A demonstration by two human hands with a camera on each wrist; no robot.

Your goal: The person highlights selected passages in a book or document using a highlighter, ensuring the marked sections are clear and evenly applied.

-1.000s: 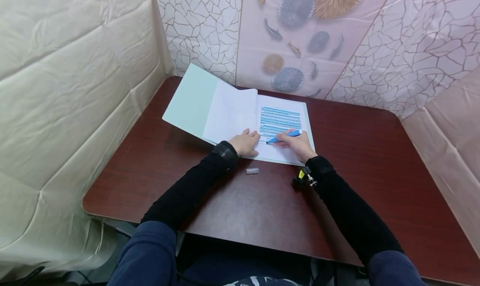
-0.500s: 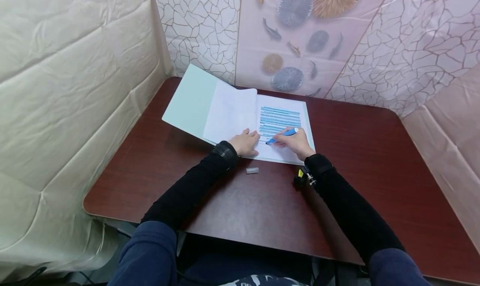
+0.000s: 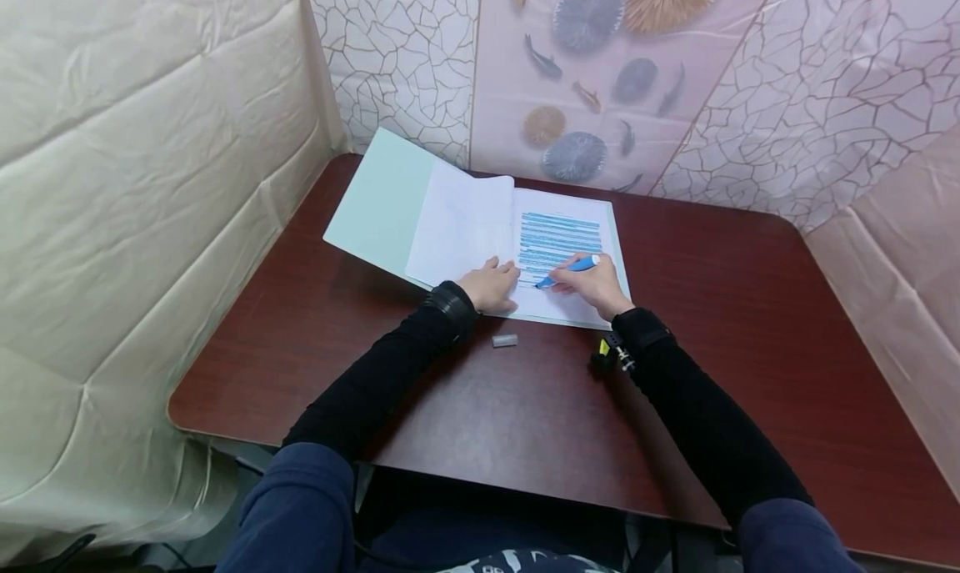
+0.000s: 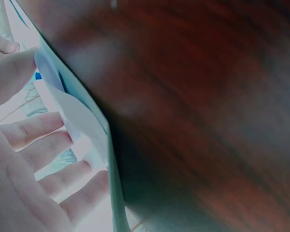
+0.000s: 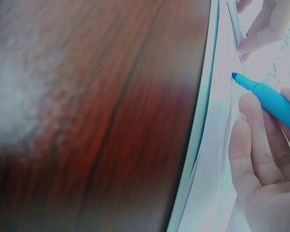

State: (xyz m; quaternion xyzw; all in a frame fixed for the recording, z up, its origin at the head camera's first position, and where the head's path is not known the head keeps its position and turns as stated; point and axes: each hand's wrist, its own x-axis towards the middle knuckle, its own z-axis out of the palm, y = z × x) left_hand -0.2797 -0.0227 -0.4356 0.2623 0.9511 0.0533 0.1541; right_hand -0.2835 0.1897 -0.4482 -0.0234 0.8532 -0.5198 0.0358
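Observation:
A pale green folder [image 3: 381, 199] lies open, with a blank white page [image 3: 462, 221] turned to the left. On the right-hand page [image 3: 558, 308] several lines of text are covered in blue highlighter strokes [image 3: 560, 233]. My right hand [image 3: 598, 286] pinches a blue highlighter [image 3: 576, 266], its dark tip right at the lower lines. In the right wrist view the highlighter [image 5: 279, 105] points toward the other hand, over the page. My left hand [image 3: 489, 288] rests spread near the fold; in the left wrist view its fingers [image 4: 43, 150] lie straight against the paper.
A small translucent cap [image 3: 505, 340] lies on the brown table [image 3: 480, 414], in front of the folder. A small black and yellow object [image 3: 602, 358] is by the right wrist. A patterned cloth [image 3: 585, 123] hangs behind the table, and a beige one [image 3: 150, 223] at the left.
The highlighter moved slightly left and tilted up, then a little right along the lower text. My left hand, the folder and the cap stayed where they were.

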